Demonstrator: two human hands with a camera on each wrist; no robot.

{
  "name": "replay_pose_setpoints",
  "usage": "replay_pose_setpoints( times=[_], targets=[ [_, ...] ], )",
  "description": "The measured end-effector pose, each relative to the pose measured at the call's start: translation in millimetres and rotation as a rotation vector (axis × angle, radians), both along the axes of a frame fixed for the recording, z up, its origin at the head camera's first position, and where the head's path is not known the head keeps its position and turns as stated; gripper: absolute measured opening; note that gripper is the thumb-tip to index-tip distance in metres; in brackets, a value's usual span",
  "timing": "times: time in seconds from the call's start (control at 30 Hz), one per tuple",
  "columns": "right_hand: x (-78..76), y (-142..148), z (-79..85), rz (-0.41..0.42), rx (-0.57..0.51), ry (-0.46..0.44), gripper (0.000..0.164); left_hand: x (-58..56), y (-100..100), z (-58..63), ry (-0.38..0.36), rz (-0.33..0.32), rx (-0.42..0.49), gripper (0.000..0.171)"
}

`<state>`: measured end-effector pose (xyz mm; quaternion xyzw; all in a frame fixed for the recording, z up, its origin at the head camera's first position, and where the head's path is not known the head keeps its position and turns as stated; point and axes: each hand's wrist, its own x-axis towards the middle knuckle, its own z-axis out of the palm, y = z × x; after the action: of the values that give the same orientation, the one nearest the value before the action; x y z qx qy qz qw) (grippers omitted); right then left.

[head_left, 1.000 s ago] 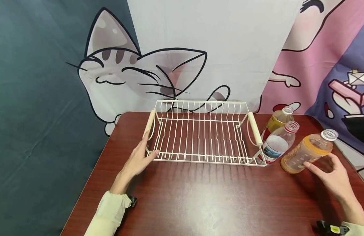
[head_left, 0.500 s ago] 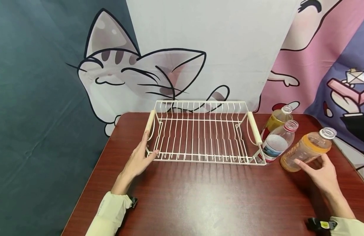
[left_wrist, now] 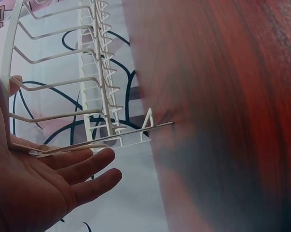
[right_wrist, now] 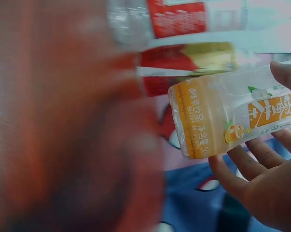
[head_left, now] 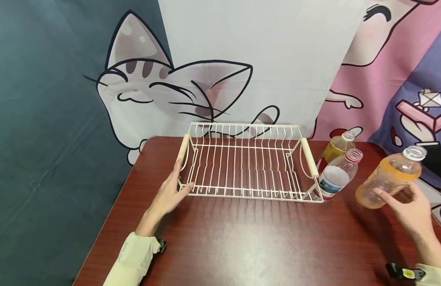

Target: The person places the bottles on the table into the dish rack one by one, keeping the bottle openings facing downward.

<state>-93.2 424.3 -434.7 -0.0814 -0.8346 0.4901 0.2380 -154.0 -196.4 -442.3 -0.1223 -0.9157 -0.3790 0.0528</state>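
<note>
1. The right hand (head_left: 411,208), fingers curled, pinches the tilted orange bottle (head_left: 386,182) midway, probably for balance; it looks just clear of the desk (head_left: 241,246), beside the red-necked bottle (head_left: 335,174).
2. The left hand (head_left: 169,192), fingers spread, touches the rack (head_left: 308,158), perhaps steadying it.
3. The bottle is translucent, orange-banded, printed.

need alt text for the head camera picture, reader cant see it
A person's right grip holds an orange-labelled bottle at the right of a dark red table, near a red-necked bottle and a yellow-labelled bottle. The left grip touches a white wire rack. Behind is a cartoon-printed backdrop.
</note>
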Motion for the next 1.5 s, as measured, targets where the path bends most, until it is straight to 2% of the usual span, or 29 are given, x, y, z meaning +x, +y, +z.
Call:
replay_pose_setpoints(
  times=[0.1,0.27,0.37,0.43,0.53,0.63,0.77,0.83,0.9,1.03,1.13,1.27,1.4,1.5],
  targets=[
    [-0.7,3,19.0,-0.001,-0.003,0.045,0.058,0.4,0,1.4,-0.002,0.002,0.003,0.088],
    [-6.6,3,55.1,0.048,-0.107,0.164,0.064,0.4,0,2.6,-0.007,0.008,0.004,0.088],
    [-12.6,-3,78.9,0.025,-0.139,0.213,0.064,0.4,0,1.2,-0.01,0.009,0.001,0.088],
    [-16.8,-8,93.4,0.042,-0.179,0.256,0.063,0.6,0,0.2,-0.012,0.009,-0.001,0.088],
    [-21.2,-17,113.5,0.037,-0.106,0.271,0.062,0.7,0,0.9,-0.015,0.008,-0.002,0.089],
    [-25.4,-30,131.5,0.089,-0.003,0.279,0.064,1.3,0,3.1,-0.017,0.011,-0.013,0.089],
    [-32.0,-55,154.1,0.224,0.003,0.3,0.066,1.8,0,5.3,-0.021,0.016,-0.032,0.09],
    [-34.8,-70,164.1,0.263,0.021,0.292,0.066,2.0,0,6.3,-0.027,0.019,-0.04,0.09],
    [-37.6,-84,172.2,0.278,0.086,0.258,0.067,2.1,0,7.0,-0.034,0.021,-0.046,0.09],
    [-43.5,-109,179.5,0.292,0.192,0.198,0.062,2.5,0,6.7,-0.05,0.018,-0.056,0.091],
    [-48.9,-125,178.6,0.315,0.258,0.177,0.06,2.3,0,5.8,-0.048,0.016,-0.055,0.091],
    [-57.0,-145,174.9,0.391,0.381,0.221,0.066,2.0,0,5.6,-0.036,0.015,-0.05,0.091],
    [-63.5,-162,168.0,0.455,0.561,0.284,0.071,1.9,0,6.4,-0.036,0.012,-0.046,0.092],
    [-66.7,-173,163.0,0.486,0.653,0.29,0.071,1.9,0,7.6,-0.037,0.014,-0.052,0.092]
  ],
)
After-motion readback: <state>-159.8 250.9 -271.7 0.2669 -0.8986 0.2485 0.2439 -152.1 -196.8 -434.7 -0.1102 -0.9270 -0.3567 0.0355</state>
